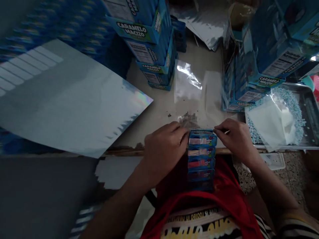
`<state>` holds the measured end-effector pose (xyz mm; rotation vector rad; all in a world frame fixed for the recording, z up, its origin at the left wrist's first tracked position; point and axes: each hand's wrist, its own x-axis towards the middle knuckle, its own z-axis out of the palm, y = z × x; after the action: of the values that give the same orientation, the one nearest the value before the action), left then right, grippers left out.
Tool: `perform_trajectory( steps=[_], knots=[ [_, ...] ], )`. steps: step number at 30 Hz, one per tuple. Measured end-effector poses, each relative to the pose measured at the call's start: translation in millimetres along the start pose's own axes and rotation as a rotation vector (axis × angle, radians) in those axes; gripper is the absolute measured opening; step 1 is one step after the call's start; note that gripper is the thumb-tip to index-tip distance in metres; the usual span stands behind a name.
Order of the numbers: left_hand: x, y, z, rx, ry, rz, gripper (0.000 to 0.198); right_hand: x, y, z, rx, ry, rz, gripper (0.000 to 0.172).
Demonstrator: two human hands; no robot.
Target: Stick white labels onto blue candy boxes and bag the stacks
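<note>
Where the left hand [166, 147] and right hand [233, 137] flank its top end in narrow grips, whether closed on it I cannot tell, the row of blue boxes [201, 161] extends between and below them, seemingly being squared, next needing even pressure.

Pale worktop [157, 118], brown front edge [124, 152]. Dark bits [169, 115] lie near it, clear plastic sheet [186, 84] farther back. Blue box stacks [147, 50] on both sides. Metal tray [312, 119] sits at right front edge.
</note>
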<state>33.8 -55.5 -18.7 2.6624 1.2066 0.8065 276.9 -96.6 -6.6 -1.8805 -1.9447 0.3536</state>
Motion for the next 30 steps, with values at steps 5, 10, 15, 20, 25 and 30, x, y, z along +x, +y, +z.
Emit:
perform_trajectory(
  steps=[5,10,15,20,25,30],
  knots=[
    [-22.8,23.8,7.4,-0.017,0.285,-0.176,0.010,-35.4,-27.4,8.7,0.122,0.401,0.004,0.011],
    [-38.4,24.9,30.2,-0.089,0.459,-0.136,0.019,-48.8,-26.8,26.5,-0.014,0.600,-0.119,0.009],
    [-33.0,23.8,42.5,-0.166,0.581,-0.129,0.024,-44.0,-30.8,28.9,0.048,0.631,-0.104,0.014],
    [-43.2,24.6,46.7,-0.129,0.609,-0.051,0.030,-53.7,-24.6,33.1,-0.051,0.702,-0.236,0.017],
    [-59.7,14.5,65.4,-0.045,0.627,0.070,0.029,-67.2,-0.6,45.4,-0.185,0.700,-0.315,0.017],
    [-45.8,8.1,84.3,-0.242,0.437,-0.385,0.015,-49.3,11.2,64.6,0.002,0.653,-0.172,0.014]
  ],
)
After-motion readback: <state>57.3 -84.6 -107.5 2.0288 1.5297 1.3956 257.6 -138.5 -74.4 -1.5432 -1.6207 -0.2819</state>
